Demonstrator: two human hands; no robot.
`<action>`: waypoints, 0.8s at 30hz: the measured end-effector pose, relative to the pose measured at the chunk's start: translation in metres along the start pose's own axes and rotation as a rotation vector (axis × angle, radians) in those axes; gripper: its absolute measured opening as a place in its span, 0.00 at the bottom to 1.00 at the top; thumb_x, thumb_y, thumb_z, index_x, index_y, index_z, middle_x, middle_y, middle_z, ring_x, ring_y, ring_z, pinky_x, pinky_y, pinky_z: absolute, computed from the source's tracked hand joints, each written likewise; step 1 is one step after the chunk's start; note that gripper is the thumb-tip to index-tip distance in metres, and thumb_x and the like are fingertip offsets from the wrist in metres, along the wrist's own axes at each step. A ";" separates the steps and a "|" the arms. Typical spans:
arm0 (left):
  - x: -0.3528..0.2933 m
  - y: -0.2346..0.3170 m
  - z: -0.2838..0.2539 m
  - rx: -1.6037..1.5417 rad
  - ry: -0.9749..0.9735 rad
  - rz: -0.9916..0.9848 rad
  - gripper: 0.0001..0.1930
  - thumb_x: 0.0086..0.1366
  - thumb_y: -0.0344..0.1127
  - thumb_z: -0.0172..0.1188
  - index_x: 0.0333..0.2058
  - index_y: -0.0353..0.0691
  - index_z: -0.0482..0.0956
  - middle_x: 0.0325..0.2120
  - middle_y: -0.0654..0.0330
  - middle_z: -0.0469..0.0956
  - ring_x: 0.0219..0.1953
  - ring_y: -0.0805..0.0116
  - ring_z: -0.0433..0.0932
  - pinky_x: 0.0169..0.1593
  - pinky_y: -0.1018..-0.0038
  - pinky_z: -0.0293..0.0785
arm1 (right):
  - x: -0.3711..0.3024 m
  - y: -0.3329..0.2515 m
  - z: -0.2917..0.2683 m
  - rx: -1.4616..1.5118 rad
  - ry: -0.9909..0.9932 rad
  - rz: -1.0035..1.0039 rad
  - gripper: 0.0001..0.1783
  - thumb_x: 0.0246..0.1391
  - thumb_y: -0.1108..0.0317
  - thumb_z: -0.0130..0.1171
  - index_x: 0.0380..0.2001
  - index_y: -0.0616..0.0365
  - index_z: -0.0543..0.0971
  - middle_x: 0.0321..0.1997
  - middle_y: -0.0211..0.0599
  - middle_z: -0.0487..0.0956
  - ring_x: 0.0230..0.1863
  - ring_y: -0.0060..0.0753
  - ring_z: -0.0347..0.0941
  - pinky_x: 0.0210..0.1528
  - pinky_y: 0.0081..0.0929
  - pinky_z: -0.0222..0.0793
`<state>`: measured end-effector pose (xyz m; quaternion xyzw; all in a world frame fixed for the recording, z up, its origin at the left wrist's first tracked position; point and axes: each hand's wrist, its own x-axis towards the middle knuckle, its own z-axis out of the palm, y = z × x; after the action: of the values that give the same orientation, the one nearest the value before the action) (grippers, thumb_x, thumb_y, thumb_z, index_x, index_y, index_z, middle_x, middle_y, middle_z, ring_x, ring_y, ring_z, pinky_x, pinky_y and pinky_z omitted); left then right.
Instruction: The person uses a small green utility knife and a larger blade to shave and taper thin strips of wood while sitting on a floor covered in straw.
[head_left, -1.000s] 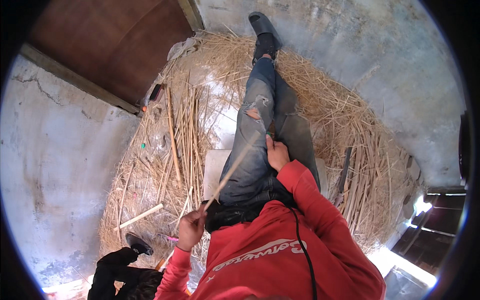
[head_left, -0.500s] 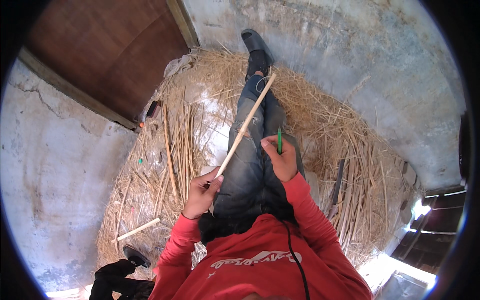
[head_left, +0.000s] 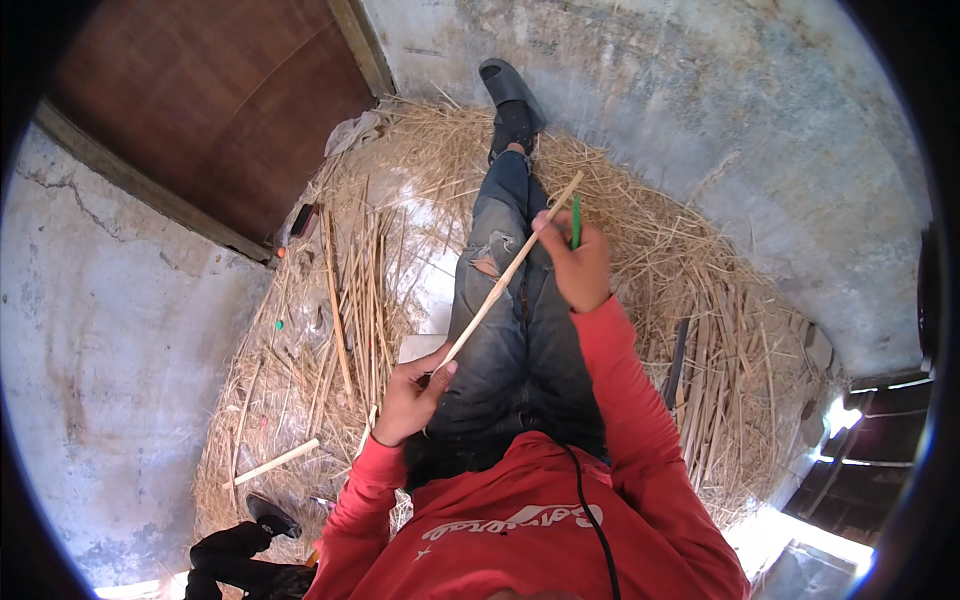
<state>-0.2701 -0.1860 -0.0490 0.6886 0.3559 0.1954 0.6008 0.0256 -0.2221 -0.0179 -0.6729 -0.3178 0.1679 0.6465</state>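
A pale, thin wooden stick [head_left: 505, 278] slants up and to the right over my outstretched legs. My left hand [head_left: 408, 403] is closed on its lower end, thumb on top. Near the upper end, the thumb and forefinger of my right hand [head_left: 580, 262] meet the stick. That same hand also keeps a slim green pen-like object [head_left: 576, 222] upright between its fingers; the lower part is hidden and its kind is unclear. Beneath the stick are my dark, torn jeans [head_left: 490, 340].
Straw [head_left: 640, 215] covers much of the floor. Split sticks [head_left: 365, 290] lie left, a shorter pale stick [head_left: 275, 462] nearer. A long dark blade [head_left: 677, 365] rests by more strips at right. Another person's dark-clothed leg [head_left: 235, 555] shows lower left. Walls [head_left: 700, 90] stand close around.
My right hand has moved up and forward to the stick, carrying the green object. The stick's far end has swung right and lower. My left hand still grips the near end.
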 end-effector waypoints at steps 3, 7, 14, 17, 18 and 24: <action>-0.006 -0.007 -0.011 0.121 0.016 -0.014 0.17 0.72 0.33 0.62 0.56 0.34 0.80 0.24 0.71 0.74 0.24 0.84 0.65 0.29 0.81 0.63 | 0.026 0.000 -0.018 -0.184 0.025 -0.030 0.17 0.60 0.55 0.67 0.37 0.60 0.85 0.23 0.31 0.79 0.25 0.22 0.71 0.30 0.27 0.66; -0.010 -0.004 -0.012 0.123 0.028 0.039 0.17 0.72 0.33 0.62 0.56 0.33 0.80 0.23 0.71 0.74 0.23 0.85 0.63 0.28 0.81 0.61 | 0.050 0.012 -0.034 -0.294 0.139 -0.099 0.17 0.61 0.54 0.65 0.37 0.58 0.85 0.23 0.31 0.78 0.24 0.24 0.70 0.31 0.28 0.66; -0.011 0.006 -0.017 0.103 0.043 -0.050 0.17 0.71 0.32 0.63 0.55 0.31 0.81 0.26 0.68 0.77 0.29 0.81 0.70 0.34 0.79 0.69 | 0.031 -0.014 -0.036 -0.168 0.032 -0.237 0.13 0.58 0.62 0.68 0.42 0.57 0.84 0.20 0.32 0.74 0.22 0.20 0.67 0.26 0.27 0.63; -0.008 0.009 -0.014 0.123 0.081 0.086 0.16 0.71 0.31 0.63 0.54 0.31 0.81 0.24 0.67 0.75 0.27 0.81 0.68 0.32 0.79 0.67 | 0.017 -0.027 -0.033 -0.294 -0.165 -0.302 0.11 0.57 0.63 0.68 0.41 0.56 0.84 0.20 0.31 0.75 0.22 0.21 0.67 0.26 0.27 0.64; -0.007 0.014 -0.015 0.198 0.072 0.093 0.16 0.70 0.31 0.63 0.53 0.31 0.81 0.24 0.67 0.75 0.27 0.81 0.68 0.32 0.79 0.66 | 0.018 -0.030 -0.033 -0.353 -0.225 -0.321 0.11 0.57 0.63 0.68 0.41 0.56 0.85 0.20 0.30 0.75 0.22 0.21 0.67 0.26 0.27 0.64; -0.007 0.020 -0.022 0.340 0.064 0.114 0.16 0.70 0.32 0.63 0.53 0.30 0.81 0.23 0.65 0.74 0.26 0.80 0.67 0.31 0.79 0.65 | 0.044 0.008 -0.027 -0.204 0.067 -0.331 0.14 0.57 0.57 0.70 0.31 0.57 0.85 0.21 0.32 0.78 0.21 0.25 0.65 0.28 0.29 0.65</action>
<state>-0.2849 -0.1762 -0.0242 0.7929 0.3631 0.1879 0.4519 0.0772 -0.2134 -0.0146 -0.6788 -0.4177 0.0037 0.6039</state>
